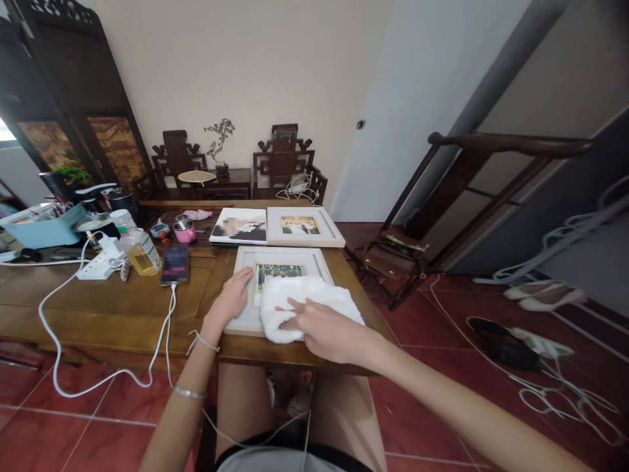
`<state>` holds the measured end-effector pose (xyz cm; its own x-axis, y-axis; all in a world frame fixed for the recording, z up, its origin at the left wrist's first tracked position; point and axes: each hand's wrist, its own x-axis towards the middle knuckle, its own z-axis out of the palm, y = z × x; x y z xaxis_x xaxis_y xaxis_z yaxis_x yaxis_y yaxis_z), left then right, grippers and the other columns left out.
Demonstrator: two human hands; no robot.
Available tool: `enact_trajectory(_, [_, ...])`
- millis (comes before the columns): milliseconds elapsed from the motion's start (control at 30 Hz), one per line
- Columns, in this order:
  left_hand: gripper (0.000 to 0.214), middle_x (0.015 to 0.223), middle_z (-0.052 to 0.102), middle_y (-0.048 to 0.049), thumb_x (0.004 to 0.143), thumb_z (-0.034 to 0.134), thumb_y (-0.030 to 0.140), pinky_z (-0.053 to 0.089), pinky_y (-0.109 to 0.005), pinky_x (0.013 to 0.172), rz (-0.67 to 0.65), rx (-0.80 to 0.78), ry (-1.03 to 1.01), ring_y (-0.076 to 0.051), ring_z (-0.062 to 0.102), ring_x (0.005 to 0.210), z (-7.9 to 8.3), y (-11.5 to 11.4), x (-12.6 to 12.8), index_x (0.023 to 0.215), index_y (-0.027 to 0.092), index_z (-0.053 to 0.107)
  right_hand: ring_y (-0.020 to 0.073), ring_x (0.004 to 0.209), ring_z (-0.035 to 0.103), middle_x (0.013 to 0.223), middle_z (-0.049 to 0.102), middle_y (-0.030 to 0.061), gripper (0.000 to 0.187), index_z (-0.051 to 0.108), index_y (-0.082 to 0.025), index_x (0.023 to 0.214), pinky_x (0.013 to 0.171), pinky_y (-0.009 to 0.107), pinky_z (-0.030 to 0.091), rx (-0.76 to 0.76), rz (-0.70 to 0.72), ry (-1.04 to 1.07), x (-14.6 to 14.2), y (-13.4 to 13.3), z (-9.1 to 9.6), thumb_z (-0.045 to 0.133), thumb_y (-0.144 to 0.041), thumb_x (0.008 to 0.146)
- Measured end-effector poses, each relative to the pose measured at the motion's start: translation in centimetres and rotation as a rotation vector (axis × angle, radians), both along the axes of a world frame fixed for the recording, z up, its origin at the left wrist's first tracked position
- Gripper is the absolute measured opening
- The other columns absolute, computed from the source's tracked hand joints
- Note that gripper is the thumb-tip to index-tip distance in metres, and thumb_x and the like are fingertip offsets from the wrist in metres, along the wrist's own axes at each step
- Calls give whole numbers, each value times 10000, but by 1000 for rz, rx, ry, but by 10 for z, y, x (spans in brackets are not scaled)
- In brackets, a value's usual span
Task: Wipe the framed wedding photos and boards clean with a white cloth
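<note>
A light wooden picture frame with a photo inside lies flat near the table's front edge. My left hand rests on its left side, fingers stretched toward the photo. A folded white cloth covers the lower right of the frame and part of the photo. My right hand presses on the cloth and grips it at its near edge, with some fingers spread on top.
Behind lie a second framed photo and a photo panel. Leftward are a phone on a white cable, a bottle of yellow liquid, a power strip and a pink cup. A wooden chair stands right.
</note>
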<state>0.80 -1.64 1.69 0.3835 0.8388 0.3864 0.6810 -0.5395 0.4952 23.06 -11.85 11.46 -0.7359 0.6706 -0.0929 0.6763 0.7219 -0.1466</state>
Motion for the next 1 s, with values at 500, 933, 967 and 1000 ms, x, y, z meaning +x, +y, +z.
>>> enact_trajectory(500, [473,1542,203,-98,967,286,288,169,-375,1172,-19,7,-130,-168,182,1419,21,-12,3,1418,149,306,412,1355,200,1493,315,117,503,568,-167,1253,970,694,267,310,-228,-118,-43,120,-33,383,-13,811])
enact_trajectory(933, [395,1410,456,-136,939,370,274,293,-395,1132,41,33,-94,-211,401,1325,16,-7,-1,1269,117,521,398,1354,242,1460,380,99,531,624,-174,1187,1005,662,291,55,-20,-125,-36,8,-12,471,-3,708])
enact_trajectory(967, [395,1407,455,-150,926,377,224,299,-401,1129,37,45,-67,-216,405,1322,15,-6,-1,1275,99,515,393,1351,253,1449,396,101,545,626,-176,1187,1006,657,294,31,-49,-120,-28,4,-9,460,7,701])
enact_trajectory(1000, [405,1406,452,-162,909,376,172,304,-404,1128,30,56,-42,-219,404,1323,13,-5,-1,1281,81,508,388,1347,269,1435,416,106,550,631,-175,1179,1005,646,303,14,-79,-116,-18,3,-6,447,16,698])
